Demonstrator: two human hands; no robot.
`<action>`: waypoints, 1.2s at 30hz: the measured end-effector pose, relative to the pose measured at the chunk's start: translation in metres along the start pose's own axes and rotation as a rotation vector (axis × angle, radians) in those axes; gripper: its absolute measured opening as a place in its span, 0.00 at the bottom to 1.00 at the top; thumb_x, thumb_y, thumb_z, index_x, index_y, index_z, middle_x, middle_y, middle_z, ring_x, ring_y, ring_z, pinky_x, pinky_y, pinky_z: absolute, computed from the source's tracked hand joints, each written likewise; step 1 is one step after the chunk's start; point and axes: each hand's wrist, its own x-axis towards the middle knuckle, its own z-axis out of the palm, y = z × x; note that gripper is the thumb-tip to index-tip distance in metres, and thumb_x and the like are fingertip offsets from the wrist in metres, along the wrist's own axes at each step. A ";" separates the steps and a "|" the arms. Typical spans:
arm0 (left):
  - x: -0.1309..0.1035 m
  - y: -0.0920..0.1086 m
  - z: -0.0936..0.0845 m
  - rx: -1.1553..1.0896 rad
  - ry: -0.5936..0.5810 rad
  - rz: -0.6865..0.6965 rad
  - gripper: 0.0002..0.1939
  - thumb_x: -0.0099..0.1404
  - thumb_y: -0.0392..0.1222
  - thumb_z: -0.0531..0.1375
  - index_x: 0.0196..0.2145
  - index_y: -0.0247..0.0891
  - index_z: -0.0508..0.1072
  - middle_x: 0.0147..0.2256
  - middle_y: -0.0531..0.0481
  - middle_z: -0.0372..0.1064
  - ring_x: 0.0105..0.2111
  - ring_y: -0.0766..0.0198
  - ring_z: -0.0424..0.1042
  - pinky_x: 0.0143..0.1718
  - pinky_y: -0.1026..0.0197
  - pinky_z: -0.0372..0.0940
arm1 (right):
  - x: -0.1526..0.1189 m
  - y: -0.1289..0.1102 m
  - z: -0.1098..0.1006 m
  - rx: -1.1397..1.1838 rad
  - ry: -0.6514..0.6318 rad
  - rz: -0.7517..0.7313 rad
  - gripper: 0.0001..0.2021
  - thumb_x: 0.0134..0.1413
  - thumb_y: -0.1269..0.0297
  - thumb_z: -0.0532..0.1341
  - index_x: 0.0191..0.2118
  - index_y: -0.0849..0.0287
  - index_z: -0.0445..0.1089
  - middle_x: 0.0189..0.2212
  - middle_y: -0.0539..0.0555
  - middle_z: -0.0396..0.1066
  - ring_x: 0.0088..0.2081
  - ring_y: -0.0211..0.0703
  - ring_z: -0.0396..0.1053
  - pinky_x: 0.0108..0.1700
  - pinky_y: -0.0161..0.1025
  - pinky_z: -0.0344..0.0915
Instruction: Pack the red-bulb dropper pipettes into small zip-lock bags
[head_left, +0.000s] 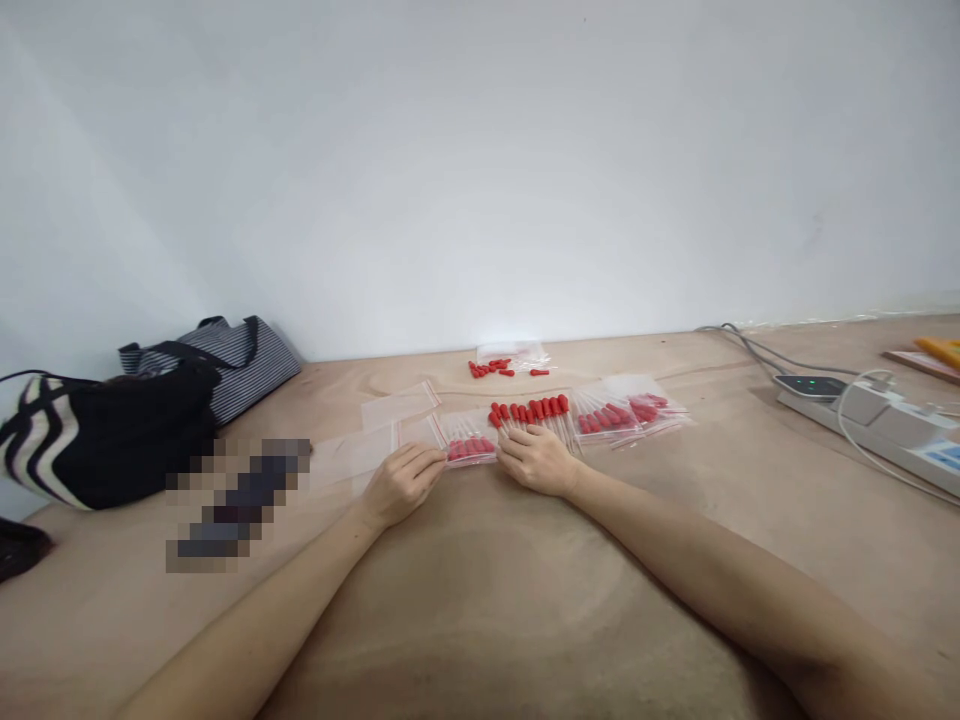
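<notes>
Between my hands lies a clear zip bag (471, 449) holding several glass droppers with red rubber bulbs, the bulbs toward me. My left hand (406, 482) pinches the bag's near left corner, its fingers closed. My right hand (537, 461) has its fingers bent together at the near right corner, closed on the bag's edge. Just beyond the right hand, a row of loose droppers (536, 409) points its red bulbs away from me. Filled zip bags (604, 416) lie to the right of that row. Flat zip bags (397, 406) without droppers lie by my left hand.
Loose red bulbs (491, 368) lie near the wall beside another clear bag (525, 353). A striped bag (251, 365), a black bag (142, 440) and a blurred-out dark item (247, 500) are on the left. At right are a power strip (870, 430) and cables.
</notes>
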 end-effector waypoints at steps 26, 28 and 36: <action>0.008 0.007 0.005 -0.085 0.068 -0.017 0.09 0.61 0.28 0.53 0.37 0.35 0.69 0.34 0.46 0.73 0.37 0.62 0.71 0.38 0.57 0.66 | 0.013 -0.010 -0.002 0.043 0.160 -0.028 0.10 0.53 0.73 0.53 0.23 0.62 0.65 0.20 0.50 0.62 0.27 0.35 0.54 0.26 0.37 0.44; 0.010 0.008 0.007 -0.091 0.075 -0.027 0.08 0.61 0.28 0.53 0.37 0.35 0.69 0.33 0.47 0.73 0.37 0.62 0.70 0.38 0.57 0.66 | 0.013 -0.011 -0.001 0.050 0.157 -0.035 0.10 0.53 0.72 0.52 0.23 0.61 0.65 0.19 0.49 0.62 0.27 0.35 0.54 0.26 0.37 0.44; 0.011 0.010 0.009 -0.092 0.069 -0.023 0.08 0.60 0.28 0.52 0.36 0.33 0.68 0.33 0.46 0.72 0.37 0.61 0.70 0.39 0.57 0.66 | 0.019 -0.017 0.004 0.048 0.134 0.003 0.10 0.54 0.72 0.51 0.25 0.61 0.65 0.22 0.50 0.64 0.27 0.35 0.55 0.26 0.37 0.43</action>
